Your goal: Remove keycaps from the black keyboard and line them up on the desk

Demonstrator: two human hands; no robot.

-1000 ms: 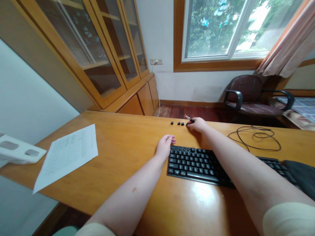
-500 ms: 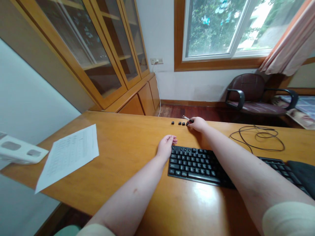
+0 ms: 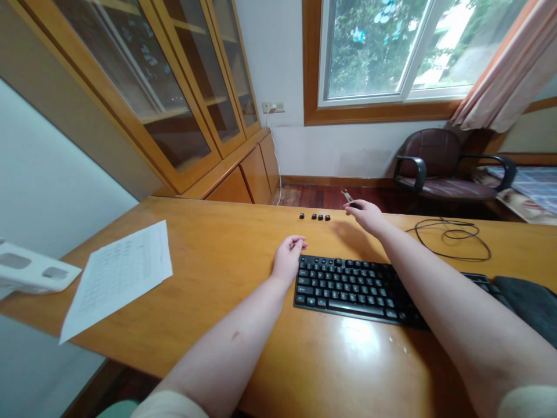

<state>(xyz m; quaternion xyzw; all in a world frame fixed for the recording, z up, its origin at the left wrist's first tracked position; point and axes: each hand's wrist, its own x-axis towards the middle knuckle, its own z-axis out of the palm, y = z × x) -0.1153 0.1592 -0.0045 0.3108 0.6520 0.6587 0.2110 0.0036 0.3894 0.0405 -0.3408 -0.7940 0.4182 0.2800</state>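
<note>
The black keyboard (image 3: 348, 287) lies on the wooden desk. At its upper left corner rests my left hand (image 3: 288, 258), its fingers curled together and nothing visible in them. My right hand (image 3: 365, 216) is raised past the keyboard's back edge, closed on a keycap puller (image 3: 348, 197) with a dark handle and thin metal prongs pointing away. Left of that hand, several small black keycaps stand in a row near the far desk edge, the leftmost keycap (image 3: 301, 216) a little apart from the others. My right forearm hides part of the keyboard.
Printed sheets (image 3: 119, 276) and a white plastic object (image 3: 39, 268) lie on the left of the desk (image 3: 209, 261). A looped black cable (image 3: 452, 238) is at the right, near a dark pad (image 3: 526, 305). Beyond the desk stands an office chair (image 3: 435, 157).
My right hand has lifted off the row of keycaps and drawn away to the right with the puller. A keycap it was touching now stands free. My left hand has hardly moved.
</note>
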